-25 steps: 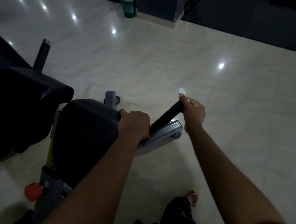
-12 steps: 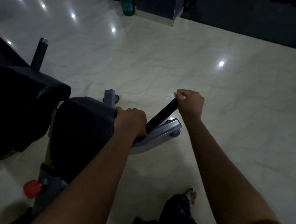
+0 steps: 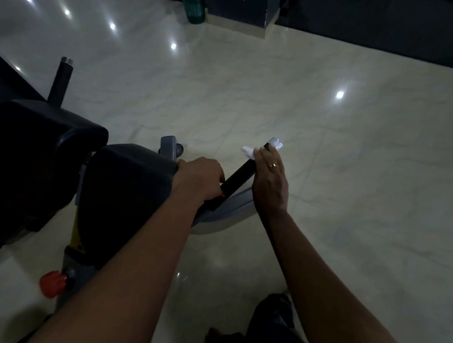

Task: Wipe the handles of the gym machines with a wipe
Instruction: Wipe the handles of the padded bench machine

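– Wipe (image 3: 249,151) was white, bunched at the top end of the handle (image 3: 239,176), wasn't it?
– It was, pinned there under the right hand (image 3: 270,179). The fingers lay almost straight across the bar and pressed the wipe onto it, with white showing on both sides of the fingertips. The thumb was hidden, so I couldn't tell what it did.
– And the left hand (image 3: 201,180)?
– Curled tight round the lower end of the same black handle, right beside the pad (image 3: 128,192). The bar ran up and to the right between the two hands.
– Anything on the right hand?
– A ring (image 3: 273,165) on one finger, plain to see.
– Around the machine?
– A red knob (image 3: 52,284) low on the frame, near the left forearm. A dark post (image 3: 61,81) with a metal cap stood up behind the bigger pad on the left. The pale floor (image 3: 351,192) was glossy with spots of light, and a green bottle (image 3: 194,7) sat on it far off, against the dark wall.
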### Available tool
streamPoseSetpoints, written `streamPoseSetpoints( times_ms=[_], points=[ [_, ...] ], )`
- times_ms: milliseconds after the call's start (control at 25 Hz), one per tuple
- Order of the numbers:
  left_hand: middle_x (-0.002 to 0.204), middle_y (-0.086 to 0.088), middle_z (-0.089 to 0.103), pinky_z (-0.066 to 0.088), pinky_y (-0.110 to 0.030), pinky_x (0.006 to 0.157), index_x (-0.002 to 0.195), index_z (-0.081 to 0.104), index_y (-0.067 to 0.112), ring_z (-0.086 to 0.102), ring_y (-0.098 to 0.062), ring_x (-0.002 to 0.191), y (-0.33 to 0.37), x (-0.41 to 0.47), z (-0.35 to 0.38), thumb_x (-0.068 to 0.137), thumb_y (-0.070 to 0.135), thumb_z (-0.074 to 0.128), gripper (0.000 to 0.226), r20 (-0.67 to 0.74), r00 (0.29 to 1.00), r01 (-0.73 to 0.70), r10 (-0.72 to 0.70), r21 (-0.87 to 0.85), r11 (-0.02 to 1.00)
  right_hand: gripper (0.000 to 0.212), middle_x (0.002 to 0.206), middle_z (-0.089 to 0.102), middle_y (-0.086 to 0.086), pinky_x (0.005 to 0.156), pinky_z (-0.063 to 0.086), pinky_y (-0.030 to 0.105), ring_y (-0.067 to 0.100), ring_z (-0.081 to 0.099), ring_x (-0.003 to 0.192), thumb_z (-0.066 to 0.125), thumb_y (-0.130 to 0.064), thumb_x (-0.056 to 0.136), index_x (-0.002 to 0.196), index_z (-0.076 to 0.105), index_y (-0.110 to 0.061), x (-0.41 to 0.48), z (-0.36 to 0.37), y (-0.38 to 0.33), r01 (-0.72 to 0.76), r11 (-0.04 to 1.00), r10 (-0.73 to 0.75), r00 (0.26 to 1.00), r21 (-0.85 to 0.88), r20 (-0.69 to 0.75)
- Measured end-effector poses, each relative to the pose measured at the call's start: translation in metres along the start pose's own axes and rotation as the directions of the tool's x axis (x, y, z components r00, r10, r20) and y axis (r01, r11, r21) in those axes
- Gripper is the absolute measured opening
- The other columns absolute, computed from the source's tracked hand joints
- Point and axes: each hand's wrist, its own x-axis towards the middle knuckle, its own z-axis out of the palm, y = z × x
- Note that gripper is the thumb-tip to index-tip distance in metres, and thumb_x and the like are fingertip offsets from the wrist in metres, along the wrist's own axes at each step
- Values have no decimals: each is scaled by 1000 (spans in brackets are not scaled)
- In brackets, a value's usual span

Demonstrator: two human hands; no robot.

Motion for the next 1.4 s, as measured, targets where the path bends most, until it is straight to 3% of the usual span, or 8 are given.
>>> streamPoseSetpoints(
  times_ms=[160,280,480,560,760,960,1200,1400],
  points=[
    [118,2,69,49,-30,93,113,72,21,62,-16,108,-11,0,-9,89,19,64,25,-105,994,-6,-22,-261,965,29,109,65,28,91,50,56,43,61,108,51,10,82,107,66,11,-26,-4,-36,286,950,-310,913,124,267],
    [116,2,69,50,-30,88,108,74,22,62,-19,105,-13,-5,-10,93,21,56,24,-64,997,-48,40,-128,991,29,112,66,22,96,49,49,39,60,110,52,2,90,115,65,5,-18,-15,-16,450,879,-476,813,156,336],
    [114,0,65,38,-28,71,117,65,25,61,-22,101,-12,-25,9,95,24,41,32,-149,978,-110,145,220,969,22,99,68,19,89,51,48,39,63,100,58,3,84,103,69,3,10,-8,-5,128,986,-105,975,-106,194],
    [111,1,66,41,-31,76,114,66,24,62,-23,100,-16,-37,17,93,28,36,37,-279,935,-137,220,287,948,26,99,68,20,89,53,47,36,64,97,51,0,84,101,70,4,-17,0,-37,187,982,-176,956,-23,234],
    [111,-5,71,47,-38,94,105,73,13,66,-26,102,-30,-58,39,81,21,48,35,-577,781,-209,240,121,970,35,102,69,17,88,53,43,35,64,101,42,-7,85,104,71,0,-21,-12,-35,492,870,-465,813,14,349],
    [108,-8,71,46,-39,98,103,73,7,66,-26,102,-34,-60,46,82,15,51,32,-665,711,-283,229,27,959,14,72,58,15,79,51,42,37,61,85,62,10,69,70,61,-4,35,-7,-6,140,978,-100,965,-156,243],
    [109,-9,71,47,-41,98,105,73,7,66,-25,105,-31,-63,45,85,18,49,34,-661,728,-247,182,-6,969,27,108,68,19,105,40,47,36,62,108,54,-7,85,105,71,1,-52,6,-67,290,957,-263,901,-28,346],
    [108,-8,72,45,-38,97,104,74,8,66,-25,103,-31,-62,45,83,18,50,33,-672,722,-236,165,-15,972,31,111,69,16,98,48,48,36,61,110,49,-9,88,108,71,0,-33,-2,-34,505,858,-512,819,100,260]
  ],
)
